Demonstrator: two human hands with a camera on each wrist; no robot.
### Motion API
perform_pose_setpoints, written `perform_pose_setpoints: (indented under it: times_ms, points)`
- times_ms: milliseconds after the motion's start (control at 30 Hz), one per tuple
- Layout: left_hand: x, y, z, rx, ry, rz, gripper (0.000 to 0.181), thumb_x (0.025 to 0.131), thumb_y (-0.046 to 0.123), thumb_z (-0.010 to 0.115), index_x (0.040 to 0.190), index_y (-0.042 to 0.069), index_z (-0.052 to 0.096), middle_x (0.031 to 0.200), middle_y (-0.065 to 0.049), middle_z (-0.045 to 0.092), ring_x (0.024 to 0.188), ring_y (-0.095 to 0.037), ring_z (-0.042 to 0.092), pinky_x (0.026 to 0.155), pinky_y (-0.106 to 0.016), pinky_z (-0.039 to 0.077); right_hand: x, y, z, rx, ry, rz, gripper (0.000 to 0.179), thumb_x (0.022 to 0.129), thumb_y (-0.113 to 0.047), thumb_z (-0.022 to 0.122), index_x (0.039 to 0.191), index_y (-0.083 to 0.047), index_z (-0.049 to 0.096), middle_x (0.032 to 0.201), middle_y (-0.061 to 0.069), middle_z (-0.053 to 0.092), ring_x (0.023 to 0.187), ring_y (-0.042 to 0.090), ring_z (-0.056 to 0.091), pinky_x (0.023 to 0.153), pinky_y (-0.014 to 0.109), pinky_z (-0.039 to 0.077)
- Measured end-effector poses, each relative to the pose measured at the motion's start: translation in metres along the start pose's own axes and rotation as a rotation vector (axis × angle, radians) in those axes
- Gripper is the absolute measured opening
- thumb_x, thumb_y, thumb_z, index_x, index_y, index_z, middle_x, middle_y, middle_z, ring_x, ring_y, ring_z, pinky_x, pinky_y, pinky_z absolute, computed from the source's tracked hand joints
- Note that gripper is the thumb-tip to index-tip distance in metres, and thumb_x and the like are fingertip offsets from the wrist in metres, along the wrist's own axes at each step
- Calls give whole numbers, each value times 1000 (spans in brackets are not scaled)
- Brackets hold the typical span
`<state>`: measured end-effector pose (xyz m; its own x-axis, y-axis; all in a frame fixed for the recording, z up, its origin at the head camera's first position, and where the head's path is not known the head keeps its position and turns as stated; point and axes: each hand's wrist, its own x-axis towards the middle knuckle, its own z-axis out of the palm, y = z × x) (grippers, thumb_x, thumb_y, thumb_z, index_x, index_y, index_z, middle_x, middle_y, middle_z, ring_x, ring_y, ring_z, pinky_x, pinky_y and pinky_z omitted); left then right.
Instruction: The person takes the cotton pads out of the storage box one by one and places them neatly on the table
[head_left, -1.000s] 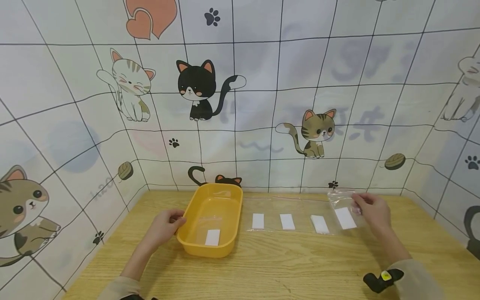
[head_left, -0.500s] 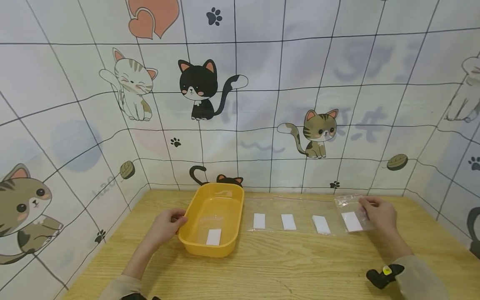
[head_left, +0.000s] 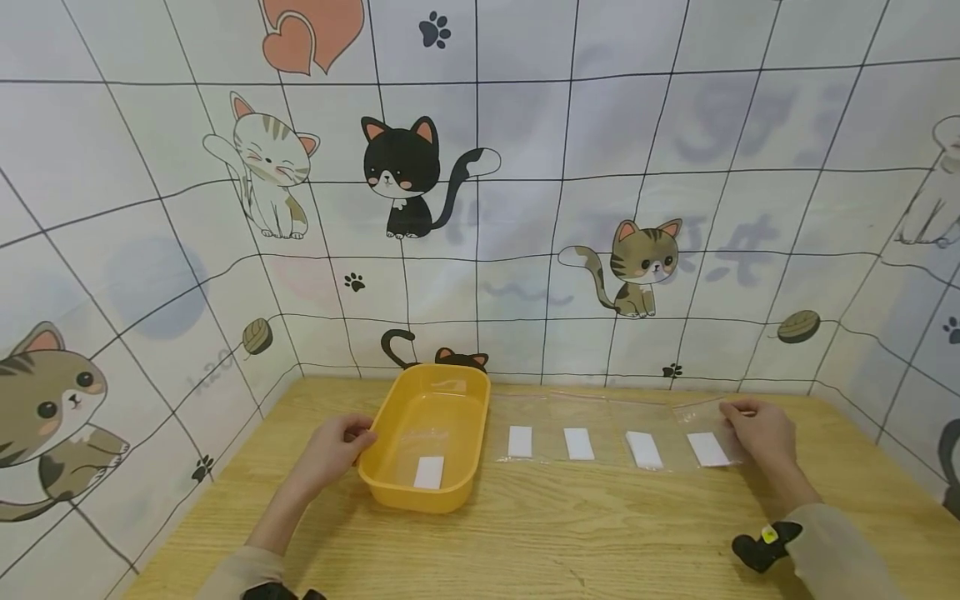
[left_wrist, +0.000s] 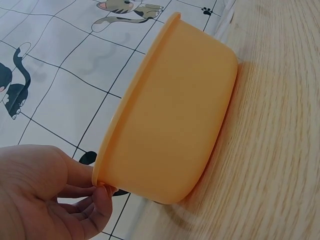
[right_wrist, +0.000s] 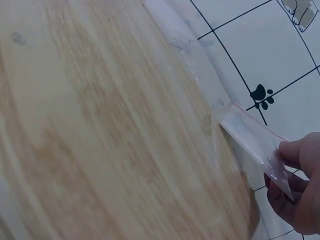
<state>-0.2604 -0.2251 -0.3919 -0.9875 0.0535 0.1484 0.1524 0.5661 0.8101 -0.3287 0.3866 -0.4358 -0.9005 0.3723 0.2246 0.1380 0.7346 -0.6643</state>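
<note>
My left hand (head_left: pixel 335 450) pinches the near-left rim of a yellow plastic basin (head_left: pixel 420 501). In the left wrist view, the thumb and fingers lie either side of the basin's lip. Inside the basin is a clear zip bag with a white rectangular piece (head_left: pixel 428 472). At the right, my right hand (head_left: pixel 765 432) pinches the right edge of a clear zip bag (right_wrist: pixel 250 140) holding a white rectangular piece (head_left: pixel 708 449). In the right wrist view this bag slants up from the table toward the thumb. Its left side lies beside the neighbouring bag.
Three more clear bags, each with a white piece (head_left: pixel 520 442), lie in a row between the basin and the held bag. They rest on a wood-grain table (head_left: pixel 570 533). A cat-printed cloth (head_left: pixel 517 208) rises behind the table's back edge and at both sides.
My right hand has moved slightly right with its bag, which has been lowered flatter onto the table at the row's right end. My left hand stays on the basin rim.
</note>
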Motion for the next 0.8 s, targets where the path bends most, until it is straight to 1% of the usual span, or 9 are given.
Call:
perform_pose_setpoints:
  times_ms: [200,433,533,633,700,800]
  points:
    - [0,2,0,4,-8,6,26,98,3,62,120,-13,64,98,-12,67,85,-25,63,65,-30,56,1,1,0,-19,-1,-5,42,101,-26,57,108,14,67,87,20,71,78,30,59,59,31,41]
    - [0,2,0,-5,-8,8,26,98,2,62,119,-12,64,97,-12,67,84,-24,63,65,-30,57,1,4,-1,-26,-7,-27,39,99,-21,57,107,16,67,102,31,68,89,43,63,59,31,45]
    - [0,2,1,-4,-11,8,26,98,2,62,119,-13,64,98,-13,67,85,-25,64,65,-30,57,0,5,-1,-23,-14,-29,39,99,-21,56,108,16,66,106,32,67,94,47,62,62,35,47]
    - [0,2,1,0,-12,7,26,98,2,62,120,-13,63,99,-14,68,86,-25,64,65,-30,58,-3,4,-1,-12,-15,-31,39,98,-20,56,110,16,65,108,33,66,97,49,61,67,42,49]
    - [0,2,1,4,-12,7,26,98,3,62,120,-13,64,100,-15,68,86,-25,64,65,-30,57,-6,1,-1,-7,-14,-28,38,98,-18,55,112,17,64,110,34,65,99,49,60,71,46,49]
    - [0,2,1,4,-10,10,27,99,3,62,120,-13,63,100,-15,68,86,-25,64,65,-30,57,-11,-5,1,17,-24,-6,39,98,-16,51,117,17,61,115,35,62,102,49,58,75,49,47]
